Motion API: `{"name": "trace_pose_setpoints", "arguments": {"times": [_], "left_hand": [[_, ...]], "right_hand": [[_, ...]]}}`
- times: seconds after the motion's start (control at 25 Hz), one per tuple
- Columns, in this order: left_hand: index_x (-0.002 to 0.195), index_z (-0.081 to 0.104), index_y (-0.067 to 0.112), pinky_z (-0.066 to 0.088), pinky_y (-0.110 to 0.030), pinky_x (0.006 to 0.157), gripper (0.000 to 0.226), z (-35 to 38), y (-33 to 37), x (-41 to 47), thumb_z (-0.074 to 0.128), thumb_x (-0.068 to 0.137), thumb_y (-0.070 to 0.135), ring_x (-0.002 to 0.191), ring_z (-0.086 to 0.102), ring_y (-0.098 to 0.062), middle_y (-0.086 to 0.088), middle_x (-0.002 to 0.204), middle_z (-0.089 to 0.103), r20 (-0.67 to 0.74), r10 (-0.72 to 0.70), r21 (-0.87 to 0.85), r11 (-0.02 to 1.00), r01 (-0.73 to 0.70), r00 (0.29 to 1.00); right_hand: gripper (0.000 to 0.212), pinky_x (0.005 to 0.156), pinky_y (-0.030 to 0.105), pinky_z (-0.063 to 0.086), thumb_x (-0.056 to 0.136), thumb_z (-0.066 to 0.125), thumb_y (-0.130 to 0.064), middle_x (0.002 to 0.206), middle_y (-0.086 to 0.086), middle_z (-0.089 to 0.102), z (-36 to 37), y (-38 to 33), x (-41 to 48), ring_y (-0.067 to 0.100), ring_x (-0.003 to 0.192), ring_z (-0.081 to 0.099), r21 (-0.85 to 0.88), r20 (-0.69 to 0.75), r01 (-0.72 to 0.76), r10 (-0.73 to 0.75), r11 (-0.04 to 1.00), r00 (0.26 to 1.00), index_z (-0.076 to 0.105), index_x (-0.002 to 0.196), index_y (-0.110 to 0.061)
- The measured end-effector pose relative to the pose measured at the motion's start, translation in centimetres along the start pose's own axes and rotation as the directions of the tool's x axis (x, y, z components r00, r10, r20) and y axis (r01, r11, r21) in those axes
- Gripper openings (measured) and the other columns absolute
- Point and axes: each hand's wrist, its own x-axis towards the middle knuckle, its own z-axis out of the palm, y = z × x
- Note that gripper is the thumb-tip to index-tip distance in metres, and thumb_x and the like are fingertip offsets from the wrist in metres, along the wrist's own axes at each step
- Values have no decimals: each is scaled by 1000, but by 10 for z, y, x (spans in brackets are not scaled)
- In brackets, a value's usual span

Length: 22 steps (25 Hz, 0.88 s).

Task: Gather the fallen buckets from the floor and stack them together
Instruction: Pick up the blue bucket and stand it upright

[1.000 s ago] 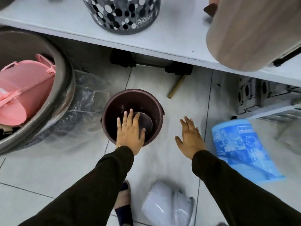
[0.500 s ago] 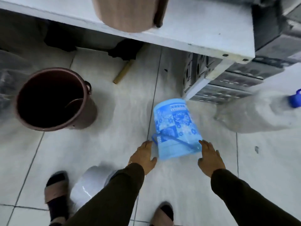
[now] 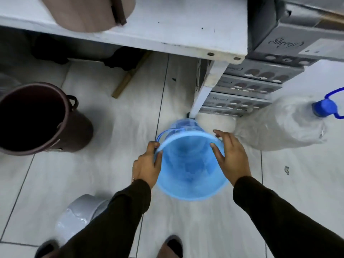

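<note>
Blue bucket (image 3: pixel 189 170) gripped by both hands above the floor (image 3: pixel 115 142), mouth tilted up toward the camera. Left hand (image 3: pixel 146 165) curled around the left rim; right hand (image 3: pixel 230 157) spread over the right rim, thumb inside. Maroon bucket (image 3: pixel 37 118) upright at left, grey bucket (image 3: pixel 78 213) lying near the feet.

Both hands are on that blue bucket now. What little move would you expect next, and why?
Probably swinging the blue bucket left toward the maroon bucket. The left hand and right hand grip its rim on opposite sides, and the maroon one stands upright and open, ready to take it.
</note>
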Motion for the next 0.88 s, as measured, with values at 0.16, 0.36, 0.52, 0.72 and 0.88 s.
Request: {"name": "trace_pose_setpoints", "arguments": {"times": [0.16,0.36,0.52,0.72,0.88], "left_hand": [[117,47,31,58,-38,79,21,-14,11,37,46,97,38,84,68,-30,-4,101,74,56,-194,-120,973,199,979],[113,45,27,61,-56,77,16,5,13,59,50,98,25,96,68,-39,-17,109,68,171,-456,-472,740,479,873],[134,43,25,51,-40,99,38,-2,10,64,54,98,22,118,62,-30,-13,134,62,295,-369,-461,753,470,881],[156,22,17,26,-32,119,70,-48,-11,18,55,97,35,147,32,-24,-5,162,30,358,-103,10,994,107,928],[150,37,25,24,-27,119,56,-94,-51,-37,55,97,31,146,31,-18,1,160,33,423,24,106,991,-76,906]], "right_hand": [[78,91,43,53,91,57,-20,151,7,29,1,-6,18,33,115,56,51,113,-227,221,972,969,12,155,-24],[74,102,33,44,94,53,-14,163,-1,14,26,5,-6,31,124,55,137,215,-337,304,932,928,12,156,-17],[77,120,40,27,97,51,-23,167,4,6,28,0,-7,26,149,23,85,249,-368,338,926,908,4,157,-12],[74,121,50,24,98,50,-32,165,7,13,8,-27,-23,26,152,14,-60,244,-324,328,944,912,11,156,-10],[73,121,50,22,96,52,-31,164,7,17,12,-82,-76,26,151,19,-40,270,-316,315,948,910,14,155,-11]]}}
